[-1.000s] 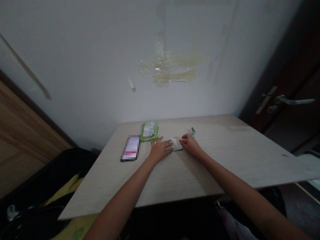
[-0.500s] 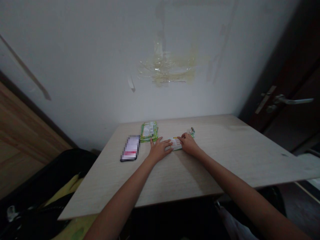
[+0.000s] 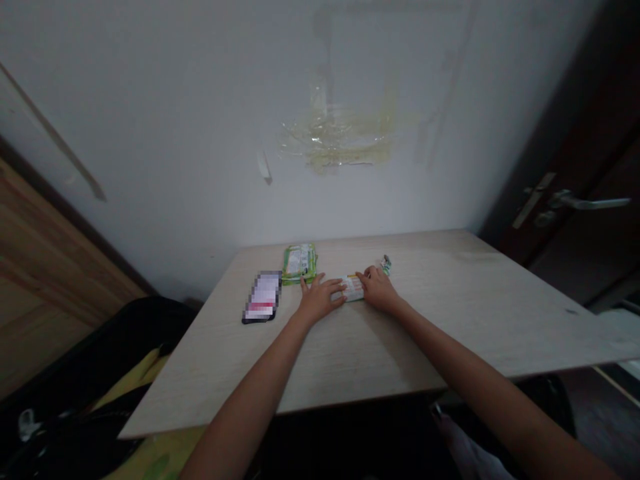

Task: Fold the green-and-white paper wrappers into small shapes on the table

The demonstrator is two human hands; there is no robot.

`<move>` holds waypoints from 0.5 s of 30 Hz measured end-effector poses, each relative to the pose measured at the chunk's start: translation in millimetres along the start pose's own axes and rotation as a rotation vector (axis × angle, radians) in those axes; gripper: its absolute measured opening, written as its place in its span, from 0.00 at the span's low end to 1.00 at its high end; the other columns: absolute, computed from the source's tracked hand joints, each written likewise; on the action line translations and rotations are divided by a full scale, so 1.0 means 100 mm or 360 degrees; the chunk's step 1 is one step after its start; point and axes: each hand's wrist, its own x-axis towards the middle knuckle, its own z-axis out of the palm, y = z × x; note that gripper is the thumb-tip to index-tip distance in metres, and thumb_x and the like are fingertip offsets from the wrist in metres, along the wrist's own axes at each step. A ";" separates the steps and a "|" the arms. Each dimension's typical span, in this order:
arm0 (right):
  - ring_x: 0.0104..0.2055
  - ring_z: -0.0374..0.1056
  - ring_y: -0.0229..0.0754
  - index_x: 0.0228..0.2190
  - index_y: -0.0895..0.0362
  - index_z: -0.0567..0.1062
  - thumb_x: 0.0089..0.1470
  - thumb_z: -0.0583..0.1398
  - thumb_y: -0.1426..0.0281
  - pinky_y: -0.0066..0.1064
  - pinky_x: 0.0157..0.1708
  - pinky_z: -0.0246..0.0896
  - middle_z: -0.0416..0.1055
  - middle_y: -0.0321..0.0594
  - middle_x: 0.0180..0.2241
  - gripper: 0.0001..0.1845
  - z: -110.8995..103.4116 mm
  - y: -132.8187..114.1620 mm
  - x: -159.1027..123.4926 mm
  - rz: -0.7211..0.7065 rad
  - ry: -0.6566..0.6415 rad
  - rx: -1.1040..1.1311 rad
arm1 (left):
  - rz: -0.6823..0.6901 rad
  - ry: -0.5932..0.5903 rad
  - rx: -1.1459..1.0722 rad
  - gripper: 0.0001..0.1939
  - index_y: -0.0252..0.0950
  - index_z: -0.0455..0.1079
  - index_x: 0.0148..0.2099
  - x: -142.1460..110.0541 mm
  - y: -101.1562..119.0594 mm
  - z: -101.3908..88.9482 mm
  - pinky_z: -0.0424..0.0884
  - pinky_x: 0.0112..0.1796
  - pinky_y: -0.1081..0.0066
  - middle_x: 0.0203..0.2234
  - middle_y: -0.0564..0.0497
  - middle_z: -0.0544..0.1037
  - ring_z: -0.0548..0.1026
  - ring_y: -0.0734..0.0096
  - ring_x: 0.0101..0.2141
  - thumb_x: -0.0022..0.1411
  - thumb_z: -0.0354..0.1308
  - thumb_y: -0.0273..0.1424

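A small white and green packet [image 3: 354, 288] with printed text lies flat on the table between my two hands. My left hand [image 3: 319, 298] rests with its fingers spread, their tips on the packet's left end. The thumb of that hand lies close to the front edge of the stack of green packets [image 3: 300, 262]. On the packet's right end is my right hand [image 3: 379, 288], its fingers bent and drawn together over it, covering that part. Just beyond the right fingers sits a crumpled green and white wrapper piece [image 3: 386, 264]; whether it joins the packet is hidden.
A phone [image 3: 263, 297] with a blurred lit screen lies left of my left hand. The pale wooden table [image 3: 450, 320] meets a wall [image 3: 210, 133] with peeling tape. A door handle [image 3: 590, 201] is at the right. Dark bags and yellow cloth [image 3: 133, 380] lie below left.
The whole view has shifted very slightly. Both hands stay in the same places on the packet, and the stack and phone have not moved.
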 end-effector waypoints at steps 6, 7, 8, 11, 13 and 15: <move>0.54 0.61 0.51 0.57 0.56 0.74 0.60 0.58 0.70 0.40 0.56 0.55 0.66 0.52 0.51 0.24 0.10 0.09 -0.01 -0.0098 0.0152 0.0223 | 0.0044 0.0053 -0.0022 0.19 0.54 0.73 0.58 -0.03 -0.03 -0.03 0.30 0.64 0.33 0.60 0.55 0.73 0.59 0.48 0.64 0.67 0.54 0.46; 0.53 0.62 0.50 0.55 0.55 0.76 0.59 0.59 0.70 0.39 0.55 0.56 0.67 0.51 0.50 0.22 0.11 0.11 -0.01 -0.0125 0.0175 0.0282 | 0.0044 0.0070 -0.0023 0.19 0.53 0.74 0.57 -0.04 -0.04 -0.03 0.30 0.64 0.34 0.60 0.54 0.73 0.60 0.49 0.64 0.67 0.54 0.46; 0.51 0.63 0.49 0.52 0.55 0.78 0.59 0.60 0.70 0.38 0.55 0.57 0.69 0.50 0.49 0.20 0.13 0.13 0.00 -0.0155 0.0196 0.0332 | 0.0043 0.0083 -0.0025 0.19 0.53 0.74 0.56 -0.04 -0.04 -0.03 0.31 0.64 0.34 0.60 0.54 0.73 0.61 0.50 0.63 0.67 0.54 0.46; 0.48 0.66 0.47 0.46 0.56 0.82 0.60 0.60 0.69 0.37 0.52 0.60 0.71 0.49 0.45 0.14 0.17 0.17 0.04 -0.0200 0.0285 0.0409 | 0.0036 0.0087 -0.0028 0.19 0.52 0.75 0.55 -0.04 -0.03 -0.03 0.32 0.64 0.34 0.59 0.54 0.74 0.61 0.50 0.63 0.66 0.55 0.49; 0.46 0.67 0.46 0.43 0.56 0.83 0.60 0.61 0.68 0.37 0.51 0.61 0.73 0.48 0.43 0.13 0.18 0.18 0.07 -0.0195 0.0319 0.0423 | 0.0029 0.0075 -0.0025 0.20 0.52 0.75 0.54 -0.04 -0.03 -0.03 0.32 0.63 0.32 0.59 0.54 0.74 0.60 0.49 0.63 0.64 0.57 0.50; 0.45 0.68 0.46 0.42 0.56 0.83 0.60 0.61 0.68 0.37 0.50 0.62 0.73 0.48 0.42 0.12 0.19 0.18 0.09 -0.0177 0.0323 0.0430 | 0.0020 0.0064 -0.0016 0.20 0.53 0.75 0.54 -0.03 -0.02 -0.04 0.32 0.63 0.31 0.59 0.54 0.74 0.60 0.48 0.63 0.64 0.57 0.51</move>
